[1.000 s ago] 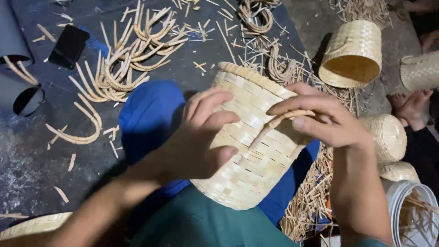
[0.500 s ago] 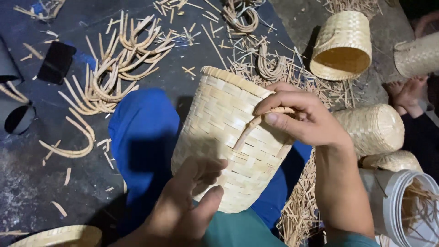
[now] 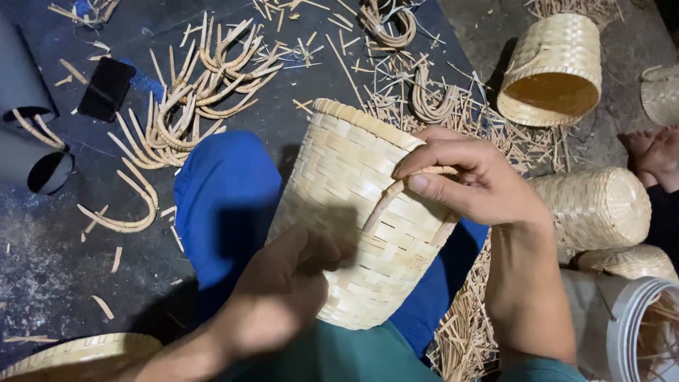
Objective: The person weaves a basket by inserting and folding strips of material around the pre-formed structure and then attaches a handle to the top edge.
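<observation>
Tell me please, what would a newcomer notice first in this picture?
First, the pale woven basket in the middle, resting on a blue-clad knee. The right hand pinches a bent strip at its side, and the left hand touches its lower wall. Curved strips lie on the dark floor at upper left; finished baskets lie at right.

a pale woven bamboo basket lies tilted across a blue-trousered knee, its rim towards the dark floor. the right hand pinches a thin curved bamboo strip against the basket's wall — thumb and fingers closed on it. the left hand presses the basket's lower side, fingers curled. curved bamboo handle pieces lie scattered beyond, near a flat black phone — another finished woven basket lies on its side at upper right.
</observation>
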